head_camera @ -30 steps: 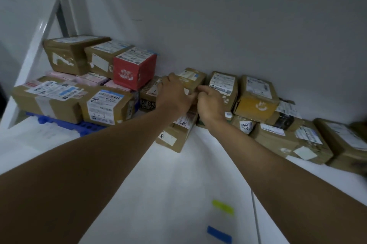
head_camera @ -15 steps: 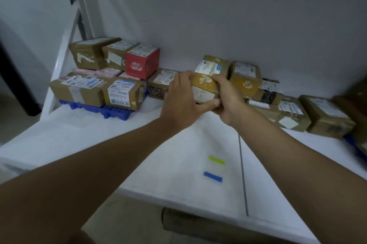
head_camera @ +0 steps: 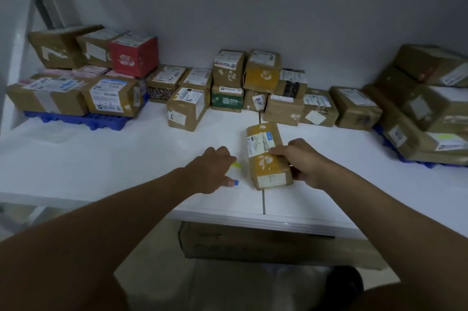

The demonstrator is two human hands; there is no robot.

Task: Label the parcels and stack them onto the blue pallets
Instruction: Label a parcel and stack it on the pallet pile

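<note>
A small brown parcel (head_camera: 266, 153) with a white shipping label lies on the white table near its front edge. My right hand (head_camera: 301, 161) grips its right side. My left hand (head_camera: 215, 171) rests on the table just left of it, over a yellow-green label strip (head_camera: 237, 165) and a blue label strip (head_camera: 236, 182); its fingers curl down onto them. A blue pallet (head_camera: 83, 121) at the back left carries stacked parcels, among them a red box (head_camera: 134, 56). A second blue pallet (head_camera: 390, 143) at the right edge carries more brown parcels.
Several loose parcels (head_camera: 253, 88) are heaped against the grey wall behind the table's middle. The white table (head_camera: 101, 159) has a seam running to its front edge. A large cardboard box (head_camera: 253, 242) sits on the floor under the table.
The parcel was lifted out of the heap by both hands and brought down near the front edge. My left hand let go of it and moved to the label strips.
</note>
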